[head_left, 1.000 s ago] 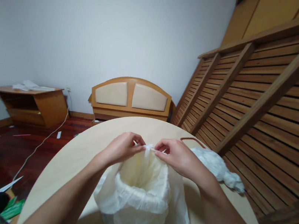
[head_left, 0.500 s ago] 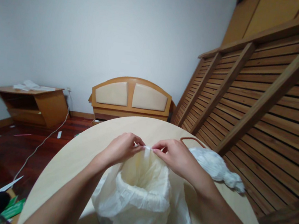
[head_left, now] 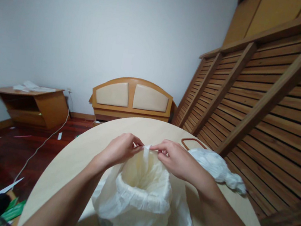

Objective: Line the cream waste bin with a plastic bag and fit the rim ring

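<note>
Thin white plastic bag [head_left: 136,209] gapes below my left hand [head_left: 121,148], which pinches its rim, apparently for steadiness; my right hand [head_left: 174,158] touches alongside, grip unclear.

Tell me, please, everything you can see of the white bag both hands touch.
The white bag looks like thin, translucent, wrinkled plastic. It sits mouth up on the round table, folded outward over a rim and hanging loosely outside; what holds its shape is covered. The inside looks yellowish and creased, and the lower front runs out of the picture. At the far edge, the left hand and right hand touch it with their fingers, either side of a narrow strip.
</note>
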The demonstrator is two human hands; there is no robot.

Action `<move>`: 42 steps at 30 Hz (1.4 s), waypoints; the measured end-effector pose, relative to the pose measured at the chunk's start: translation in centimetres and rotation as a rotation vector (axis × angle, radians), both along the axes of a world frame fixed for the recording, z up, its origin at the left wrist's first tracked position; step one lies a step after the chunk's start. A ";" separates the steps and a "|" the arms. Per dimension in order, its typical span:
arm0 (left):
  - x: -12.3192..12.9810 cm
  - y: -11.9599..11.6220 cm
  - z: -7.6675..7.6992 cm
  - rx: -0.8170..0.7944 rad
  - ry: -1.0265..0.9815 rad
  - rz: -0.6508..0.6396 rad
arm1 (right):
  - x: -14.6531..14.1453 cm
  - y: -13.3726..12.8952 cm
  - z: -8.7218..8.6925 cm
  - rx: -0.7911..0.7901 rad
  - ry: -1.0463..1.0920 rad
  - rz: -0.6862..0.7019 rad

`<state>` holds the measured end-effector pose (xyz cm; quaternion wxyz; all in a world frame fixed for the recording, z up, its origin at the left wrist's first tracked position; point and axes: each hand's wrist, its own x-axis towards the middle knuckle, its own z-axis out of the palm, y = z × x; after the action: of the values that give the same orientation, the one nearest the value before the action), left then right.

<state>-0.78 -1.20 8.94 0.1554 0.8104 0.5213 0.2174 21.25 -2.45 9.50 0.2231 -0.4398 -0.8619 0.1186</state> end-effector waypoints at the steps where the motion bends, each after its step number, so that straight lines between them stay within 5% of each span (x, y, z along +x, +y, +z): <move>1: 0.0 0.0 0.0 -0.002 0.002 0.001 | 0.0 0.0 0.0 0.000 0.002 -0.007; 11: 0.0 -0.4 0.3 0.005 -0.024 0.006 | -0.1 -0.7 1.0 -0.024 -0.027 -0.160; 17: 0.6 -0.7 0.3 0.085 -0.147 -0.164 | -0.1 -0.5 0.8 -0.033 0.041 -0.148; 22: 0.9 -0.7 0.3 0.059 -0.059 -0.081 | 0.2 -0.6 0.8 -0.051 0.061 -0.047; 31: 1.2 -1.2 0.7 0.033 0.024 -0.020 | -0.5 -0.7 0.6 -0.031 -0.004 -0.179; 42: 0.7 -1.4 1.0 -0.034 0.053 -0.014 | 0.1 -1.4 1.3 -0.082 -0.039 -0.087</move>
<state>-0.08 -2.56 9.93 0.1570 0.8168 0.5232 0.1859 21.30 -3.90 10.81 0.1932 -0.4877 -0.8405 0.1354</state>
